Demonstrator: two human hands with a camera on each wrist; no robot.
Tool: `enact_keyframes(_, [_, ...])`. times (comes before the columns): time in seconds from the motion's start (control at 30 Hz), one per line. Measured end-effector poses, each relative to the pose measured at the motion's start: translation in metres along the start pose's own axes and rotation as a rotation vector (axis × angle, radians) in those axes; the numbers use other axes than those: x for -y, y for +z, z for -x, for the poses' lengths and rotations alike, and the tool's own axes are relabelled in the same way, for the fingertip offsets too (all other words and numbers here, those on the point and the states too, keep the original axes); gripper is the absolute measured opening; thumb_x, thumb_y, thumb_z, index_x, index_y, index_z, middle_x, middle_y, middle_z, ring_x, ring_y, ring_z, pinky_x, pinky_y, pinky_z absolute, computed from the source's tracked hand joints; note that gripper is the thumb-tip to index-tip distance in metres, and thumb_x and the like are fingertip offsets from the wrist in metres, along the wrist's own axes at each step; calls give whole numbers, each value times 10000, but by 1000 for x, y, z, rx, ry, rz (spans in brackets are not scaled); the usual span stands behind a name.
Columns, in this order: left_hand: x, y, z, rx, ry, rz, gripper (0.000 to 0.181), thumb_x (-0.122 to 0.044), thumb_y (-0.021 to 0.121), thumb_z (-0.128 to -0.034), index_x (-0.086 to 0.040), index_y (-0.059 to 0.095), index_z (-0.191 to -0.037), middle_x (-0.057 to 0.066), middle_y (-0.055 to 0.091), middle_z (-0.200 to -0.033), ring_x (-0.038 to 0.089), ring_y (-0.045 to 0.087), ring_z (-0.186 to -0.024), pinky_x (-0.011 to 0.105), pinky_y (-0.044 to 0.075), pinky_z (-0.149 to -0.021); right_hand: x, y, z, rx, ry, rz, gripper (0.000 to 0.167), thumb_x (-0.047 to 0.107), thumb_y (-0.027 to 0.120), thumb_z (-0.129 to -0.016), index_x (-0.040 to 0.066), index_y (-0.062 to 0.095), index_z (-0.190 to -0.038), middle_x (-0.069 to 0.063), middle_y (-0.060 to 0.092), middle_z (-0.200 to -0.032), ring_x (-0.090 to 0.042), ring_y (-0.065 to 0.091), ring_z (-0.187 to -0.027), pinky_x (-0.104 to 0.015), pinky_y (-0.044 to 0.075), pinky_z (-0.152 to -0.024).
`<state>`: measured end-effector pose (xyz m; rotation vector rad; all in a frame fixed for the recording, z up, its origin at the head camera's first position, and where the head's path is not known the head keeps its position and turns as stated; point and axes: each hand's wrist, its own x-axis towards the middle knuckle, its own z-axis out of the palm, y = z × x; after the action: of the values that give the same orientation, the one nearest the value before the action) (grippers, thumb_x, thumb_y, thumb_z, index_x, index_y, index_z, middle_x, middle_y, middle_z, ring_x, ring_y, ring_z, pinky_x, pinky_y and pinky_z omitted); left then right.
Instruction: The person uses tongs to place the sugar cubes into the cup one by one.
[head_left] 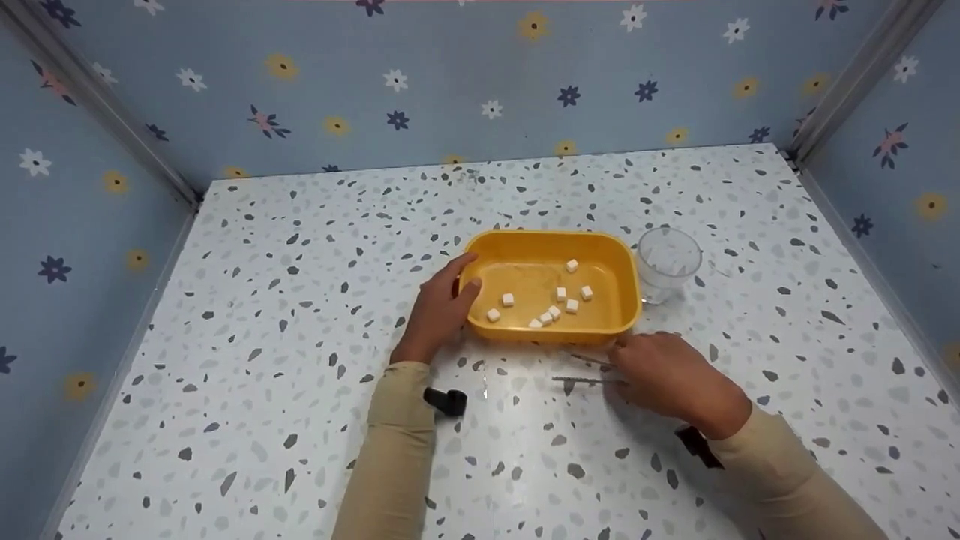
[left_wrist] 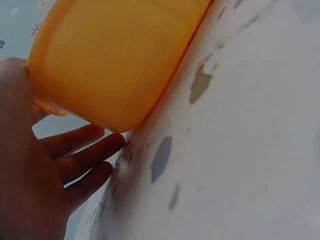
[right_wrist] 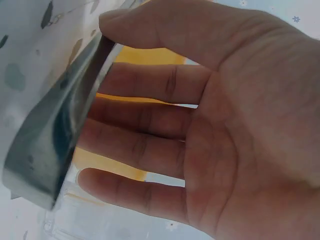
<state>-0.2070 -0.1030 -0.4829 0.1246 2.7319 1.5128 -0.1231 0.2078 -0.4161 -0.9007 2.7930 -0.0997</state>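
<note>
A yellow tray point(head_left: 553, 337) holds several small white cubes point(head_left: 508, 299), most of them toward its front and right. My left hand point(head_left: 439, 311) grips the tray's left end, thumb over the rim; in the left wrist view the other fingers of that hand point(left_wrist: 40, 165) spread beside and below the outer wall of the tray point(left_wrist: 110, 60). Just outside the tray's front right corner, my right hand point(head_left: 679, 382) holds metal tongs point(head_left: 585, 380), their two tips apart and pointing left. In the right wrist view, the bent end of the tongs point(right_wrist: 37, 150) shows beyond the thumb and fingers of my right hand point(right_wrist: 200, 125).
A clear glass point(head_left: 669, 259) stands close against the tray's right side, behind my right hand. The speckled white tabletop point(head_left: 300, 247) is bounded by blue flowered panels point(head_left: 450, 82) at the back, left and right.
</note>
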Motion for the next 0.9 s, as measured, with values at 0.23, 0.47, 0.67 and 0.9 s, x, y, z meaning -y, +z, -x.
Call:
enact_keyframes(0.23, [-2,-1,-1,6,-6,-16,501,-383,511,-1020,-278,460,-1507,-43,487,-1489,125,536,-1169,355,422,-1040,-1,-12,7,17,-1,-47,118,164,774,-820,117,672,-856,55,550,-805,-144,494,-641,-330,455,-600])
enact_keyframes(0.47, [-1,0,0,3,-17,-1,494,-373,516,-1019,-282,465,-1502,-54,496,-1478,116,540,-1162,344,425,-1037,-1,-18,10,3,-10,-98,107,177,737,-843,134,638,-842,76,520,-764,-137,460,-613,-305,418,-572])
enact_keyframes(0.67, [1,0,1,2,-5,7,494,-380,518,-1017,-286,469,-1500,-55,511,-1462,117,555,-1143,342,439,-1018,-2,-18,9,-57,-44,-131,89,172,727,-841,194,648,-807,107,560,-726,-98,471,-590,-283,431,-561])
enact_keyframes(0.9, [-1,-1,1,2,-10,-13,492,-376,518,-1020,-290,466,-1501,-45,510,-1464,130,550,-1133,357,438,-1015,-5,-16,5,-86,-34,-178,65,169,729,-837,168,694,-892,145,547,-709,-81,481,-581,-272,438,-554])
